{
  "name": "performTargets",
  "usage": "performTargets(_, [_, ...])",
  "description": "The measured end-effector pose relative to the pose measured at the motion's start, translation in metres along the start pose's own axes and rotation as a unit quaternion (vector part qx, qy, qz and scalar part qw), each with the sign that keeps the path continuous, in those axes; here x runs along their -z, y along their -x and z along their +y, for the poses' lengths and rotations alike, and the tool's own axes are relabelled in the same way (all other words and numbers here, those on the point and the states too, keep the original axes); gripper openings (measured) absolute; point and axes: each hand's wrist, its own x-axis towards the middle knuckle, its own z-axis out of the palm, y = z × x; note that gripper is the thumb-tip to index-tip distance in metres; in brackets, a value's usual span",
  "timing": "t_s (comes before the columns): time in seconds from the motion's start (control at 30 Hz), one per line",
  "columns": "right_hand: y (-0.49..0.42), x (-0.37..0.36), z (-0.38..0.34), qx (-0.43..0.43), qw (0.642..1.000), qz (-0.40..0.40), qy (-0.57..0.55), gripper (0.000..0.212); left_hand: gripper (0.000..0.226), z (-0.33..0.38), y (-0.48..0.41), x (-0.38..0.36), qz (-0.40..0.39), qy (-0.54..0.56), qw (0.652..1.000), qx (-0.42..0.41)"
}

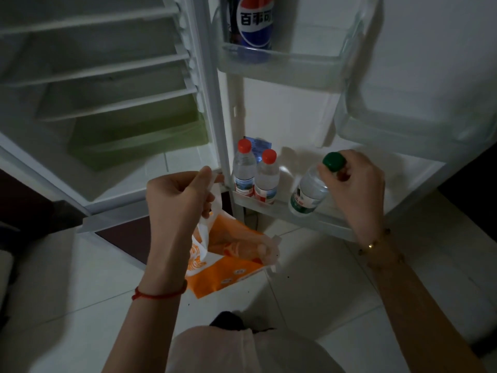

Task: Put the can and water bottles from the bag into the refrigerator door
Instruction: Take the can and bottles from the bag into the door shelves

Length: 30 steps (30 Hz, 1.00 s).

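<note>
Under the fingers [349, 168] of the right hand [357, 187], a green-capped water bottle [309, 193] leans at a tilt. Its cap is enclosed by those curled fingers and its base is down at the rail of the lower door shelf [330, 224]. Whether the base already rests on the shelf cannot be told. To the left of these fingers, apart from the tilted bottle, two red-capped water bottles [244, 170] [267, 180] stand upright in the same shelf, touching each other side by side at the hinge end. Far above the fingers, the can [255, 22], blue with a red, white and blue emblem, stands upright in the upper door shelf [290, 67].

The left hand [177, 197] is held to the left of the door, with its fingers [204, 177] pinched together on the white handle of the bag [231, 254]. The orange and white plastic bag hangs below those fingers with its mouth open, its lower part near the pale tiled floor [309, 286]; what is inside it is too dim to tell. Beyond the left fingers, the open refrigerator body shows its white shelves [107, 70] and a green drawer [139, 135] beneath them. A red string [161, 294] circles the left wrist, and a thin bracelet [375, 243] circles the right.
</note>
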Motion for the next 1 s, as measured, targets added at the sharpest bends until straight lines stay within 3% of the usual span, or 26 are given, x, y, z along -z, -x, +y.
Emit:
performTargets(0.53, [-0.028, -0.079, 0.011, -0.047, 0.996, -0.080, 0.005, 0.029, 0.026, 0.003, -0.004, 0.006, -0.033, 0.000, 0.999, 0.027])
performTargets(0.7, [-0.031, -0.085, 0.017, -0.071, 0.991, -0.109, 0.015, 0.034, 0.037, 0.003, -0.005, 0.003, -0.052, 0.003, 0.998, 0.027])
performTargets(0.83, [-0.028, -0.082, 0.013, -0.096, 0.987, -0.129, -0.008, 0.049, 0.045, 0.004, -0.006, 0.000, -0.064, -0.001, 0.998, 0.021])
performTargets(0.9, [-0.015, -0.076, 0.006, -0.128, 0.986, -0.103, -0.032, 0.057, 0.046, 0.004, -0.006, -0.001, -0.068, 0.000, 0.997, 0.020])
performTargets(1.0, [0.027, -0.076, 0.009, -0.124, 0.986, -0.112, 0.022, 0.025, 0.035, 0.006, -0.006, -0.003, -0.078, 0.010, 0.997, 0.017])
